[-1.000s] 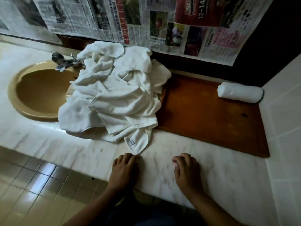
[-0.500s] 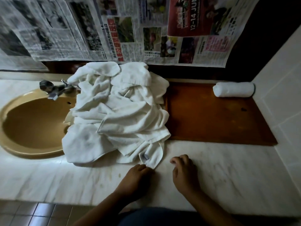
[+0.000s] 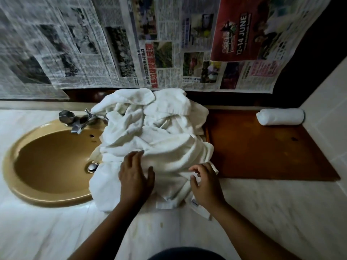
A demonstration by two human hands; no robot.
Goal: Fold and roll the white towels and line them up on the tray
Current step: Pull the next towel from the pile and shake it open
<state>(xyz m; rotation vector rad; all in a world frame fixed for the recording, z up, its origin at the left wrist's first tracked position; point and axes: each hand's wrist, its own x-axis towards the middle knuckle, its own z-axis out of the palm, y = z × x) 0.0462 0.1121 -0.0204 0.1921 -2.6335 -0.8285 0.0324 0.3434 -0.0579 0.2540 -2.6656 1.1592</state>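
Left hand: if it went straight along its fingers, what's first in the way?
The left hand lies flat on the towel pile, fingers pointing toward the back. It would likely push into the higher part of that pile first. The newspaper hangs behind it, though depth is unclear.

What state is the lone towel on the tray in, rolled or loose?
Rolled: the towel is a tight cylinder on the tray, far right corner, apart from the crumpled pile.

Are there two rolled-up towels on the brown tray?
No, only one rolled towel lies on the tray, at its far right end.
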